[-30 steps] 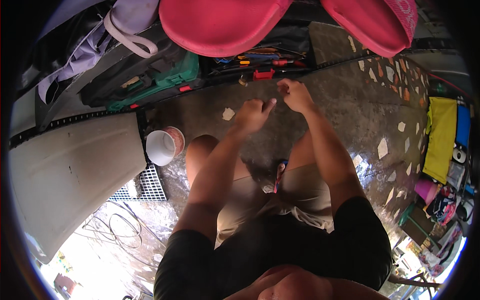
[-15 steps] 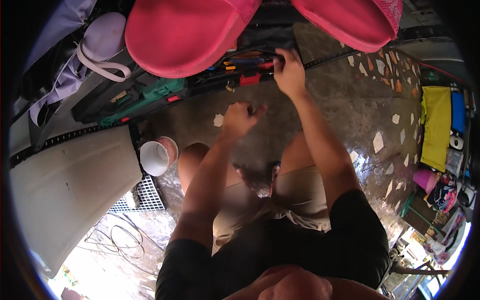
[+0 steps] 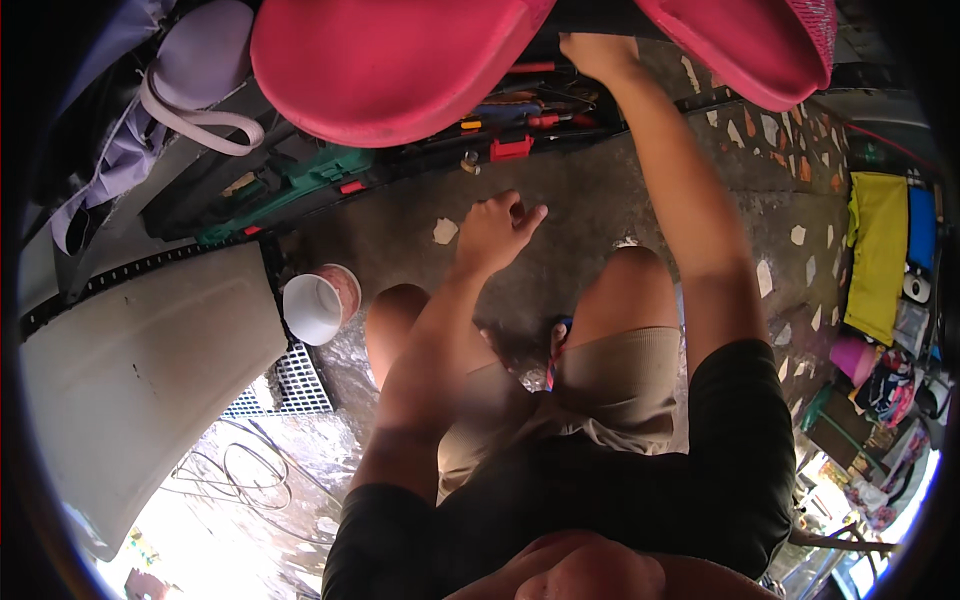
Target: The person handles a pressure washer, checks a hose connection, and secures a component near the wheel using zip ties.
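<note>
My right hand reaches forward over the far right part of a black toolbox, beside a dark panel. Its fingertips are hard to make out, and I cannot tell whether they grip anything. Inside the box lie several hand tools with red, yellow and dark handles. On its near side are a red latch and a small brass-coloured padlock. My left hand hovers over the floor between box and knees, empty, fingers loosely curled and thumb held apart.
Pink slippers hang close at the top and hide part of the toolbox. A green-and-black case lies left of it. A white bucket stands by my left knee. At far right hangs a yellow cloth.
My right hand has moved farther forward and right, away from the tools in the box. My left hand has shifted slightly right. The view has shifted a little.
</note>
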`<action>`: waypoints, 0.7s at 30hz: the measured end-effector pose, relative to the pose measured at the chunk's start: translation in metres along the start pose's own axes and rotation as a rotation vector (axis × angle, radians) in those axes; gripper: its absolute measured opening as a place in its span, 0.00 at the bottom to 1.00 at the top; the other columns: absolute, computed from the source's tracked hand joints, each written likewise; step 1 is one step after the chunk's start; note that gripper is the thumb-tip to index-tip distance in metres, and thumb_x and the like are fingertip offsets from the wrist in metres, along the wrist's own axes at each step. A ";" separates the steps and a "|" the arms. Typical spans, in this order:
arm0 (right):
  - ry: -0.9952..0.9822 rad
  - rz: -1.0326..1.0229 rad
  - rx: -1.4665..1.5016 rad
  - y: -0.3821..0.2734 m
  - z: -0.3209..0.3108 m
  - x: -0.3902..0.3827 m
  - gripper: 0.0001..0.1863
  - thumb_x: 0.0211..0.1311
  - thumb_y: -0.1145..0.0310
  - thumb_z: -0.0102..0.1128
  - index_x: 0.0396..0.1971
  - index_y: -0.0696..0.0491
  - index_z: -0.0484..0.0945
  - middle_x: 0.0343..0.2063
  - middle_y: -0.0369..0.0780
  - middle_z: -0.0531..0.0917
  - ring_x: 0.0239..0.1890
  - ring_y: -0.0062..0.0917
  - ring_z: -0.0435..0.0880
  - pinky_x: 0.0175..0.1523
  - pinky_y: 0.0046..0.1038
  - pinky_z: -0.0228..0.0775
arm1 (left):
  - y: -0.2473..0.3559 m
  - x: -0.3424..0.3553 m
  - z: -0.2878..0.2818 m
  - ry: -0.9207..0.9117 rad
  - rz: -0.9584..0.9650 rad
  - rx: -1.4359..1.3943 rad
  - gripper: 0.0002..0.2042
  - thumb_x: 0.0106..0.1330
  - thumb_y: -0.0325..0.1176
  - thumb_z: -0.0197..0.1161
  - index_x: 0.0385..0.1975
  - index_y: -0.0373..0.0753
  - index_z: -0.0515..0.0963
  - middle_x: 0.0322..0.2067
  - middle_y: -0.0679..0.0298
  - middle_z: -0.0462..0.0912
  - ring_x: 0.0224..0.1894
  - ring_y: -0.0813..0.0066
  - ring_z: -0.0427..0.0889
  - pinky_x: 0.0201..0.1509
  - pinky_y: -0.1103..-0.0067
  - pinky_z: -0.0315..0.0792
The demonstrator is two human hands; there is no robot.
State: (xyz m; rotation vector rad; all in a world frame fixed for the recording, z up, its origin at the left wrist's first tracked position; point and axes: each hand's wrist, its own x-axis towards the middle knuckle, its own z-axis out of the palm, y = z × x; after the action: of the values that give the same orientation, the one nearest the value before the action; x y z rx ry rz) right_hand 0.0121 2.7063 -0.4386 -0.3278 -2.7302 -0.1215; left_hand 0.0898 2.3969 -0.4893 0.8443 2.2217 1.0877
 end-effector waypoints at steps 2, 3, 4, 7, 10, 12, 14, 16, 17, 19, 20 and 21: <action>0.080 0.020 -0.043 -0.002 -0.004 0.014 0.13 0.56 0.63 0.64 0.38 0.53 0.82 0.36 0.46 0.84 0.42 0.42 0.84 0.47 0.43 0.75 | 0.001 0.000 -0.002 0.026 -0.004 -0.001 0.21 0.64 0.48 0.68 0.23 0.34 0.77 0.18 0.54 0.80 0.24 0.55 0.83 0.32 0.68 0.75; 0.105 0.050 -0.023 -0.007 -0.005 0.019 0.13 0.56 0.63 0.64 0.39 0.53 0.82 0.37 0.45 0.84 0.42 0.41 0.84 0.47 0.43 0.75 | 0.002 0.000 -0.003 0.019 -0.011 -0.012 0.21 0.64 0.48 0.68 0.23 0.34 0.77 0.18 0.54 0.80 0.24 0.55 0.83 0.31 0.68 0.75; 0.117 0.075 -0.001 -0.014 -0.006 0.024 0.13 0.56 0.64 0.64 0.40 0.53 0.82 0.37 0.45 0.84 0.43 0.41 0.83 0.48 0.43 0.75 | 0.003 0.000 -0.005 0.012 -0.016 -0.021 0.20 0.64 0.48 0.68 0.23 0.34 0.77 0.18 0.55 0.80 0.23 0.56 0.83 0.31 0.68 0.75; 0.129 0.133 0.056 -0.036 0.002 0.027 0.14 0.56 0.65 0.64 0.41 0.53 0.81 0.39 0.44 0.84 0.45 0.40 0.83 0.50 0.42 0.75 | 0.002 0.001 -0.004 0.010 -0.006 -0.012 0.20 0.64 0.48 0.68 0.23 0.34 0.77 0.17 0.55 0.79 0.22 0.56 0.82 0.30 0.68 0.74; 0.112 0.129 0.090 -0.053 0.024 0.002 0.15 0.56 0.66 0.64 0.43 0.52 0.81 0.41 0.44 0.84 0.47 0.39 0.82 0.52 0.41 0.74 | 0.001 0.001 -0.003 0.025 -0.011 -0.011 0.20 0.64 0.48 0.67 0.24 0.35 0.77 0.17 0.56 0.79 0.22 0.57 0.82 0.30 0.68 0.74; 0.064 0.065 0.138 -0.059 0.040 -0.020 0.15 0.56 0.66 0.64 0.45 0.52 0.81 0.42 0.43 0.84 0.48 0.39 0.82 0.53 0.40 0.74 | 0.000 -0.001 0.000 0.024 0.004 -0.034 0.20 0.65 0.48 0.67 0.24 0.35 0.77 0.17 0.56 0.79 0.22 0.57 0.82 0.30 0.68 0.74; 0.039 -0.016 0.185 -0.054 0.055 -0.035 0.18 0.57 0.69 0.62 0.49 0.50 0.80 0.49 0.41 0.83 0.55 0.35 0.80 0.57 0.38 0.73 | 0.005 0.001 0.004 0.019 0.026 -0.063 0.20 0.65 0.48 0.67 0.24 0.35 0.77 0.17 0.56 0.78 0.21 0.57 0.81 0.30 0.68 0.74; 0.180 -0.060 0.177 -0.057 0.061 -0.035 0.17 0.58 0.66 0.62 0.49 0.47 0.80 0.51 0.39 0.81 0.56 0.34 0.78 0.57 0.37 0.72 | 0.006 0.000 0.005 -0.013 0.003 -0.053 0.20 0.65 0.48 0.67 0.25 0.35 0.77 0.17 0.56 0.78 0.21 0.58 0.81 0.30 0.68 0.74; 0.179 -0.063 0.189 -0.064 0.060 -0.035 0.17 0.58 0.66 0.62 0.49 0.47 0.80 0.51 0.39 0.81 0.56 0.34 0.78 0.57 0.37 0.72 | 0.004 -0.003 0.004 -0.009 -0.007 -0.048 0.20 0.65 0.48 0.67 0.25 0.35 0.77 0.17 0.56 0.78 0.21 0.58 0.81 0.30 0.68 0.74; -0.050 -0.027 0.000 -0.067 0.053 -0.032 0.13 0.61 0.63 0.61 0.46 0.46 0.82 0.47 0.38 0.82 0.57 0.34 0.77 0.57 0.39 0.72 | 0.003 -0.004 0.005 -0.004 -0.006 -0.022 0.20 0.65 0.48 0.67 0.25 0.35 0.76 0.16 0.57 0.77 0.20 0.59 0.80 0.29 0.69 0.73; -0.044 -0.022 -0.007 -0.061 0.057 -0.031 0.13 0.61 0.63 0.61 0.46 0.46 0.82 0.47 0.38 0.82 0.57 0.34 0.77 0.57 0.39 0.72 | 0.005 -0.003 0.006 -0.006 0.004 -0.021 0.20 0.65 0.48 0.67 0.25 0.35 0.76 0.16 0.57 0.77 0.20 0.59 0.80 0.29 0.69 0.73; -0.091 -0.032 -0.025 -0.053 0.060 -0.030 0.11 0.61 0.62 0.61 0.43 0.46 0.82 0.45 0.37 0.83 0.55 0.34 0.79 0.55 0.40 0.73 | 0.007 -0.003 0.008 -0.018 0.011 -0.027 0.19 0.65 0.48 0.67 0.25 0.36 0.77 0.15 0.57 0.77 0.20 0.59 0.80 0.28 0.69 0.72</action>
State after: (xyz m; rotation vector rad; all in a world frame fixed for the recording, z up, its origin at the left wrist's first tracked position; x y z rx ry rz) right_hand 0.0037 2.6562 -0.5079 -0.3033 -2.8265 -0.1530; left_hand 0.0990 2.4021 -0.4875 0.8521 2.1851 1.1083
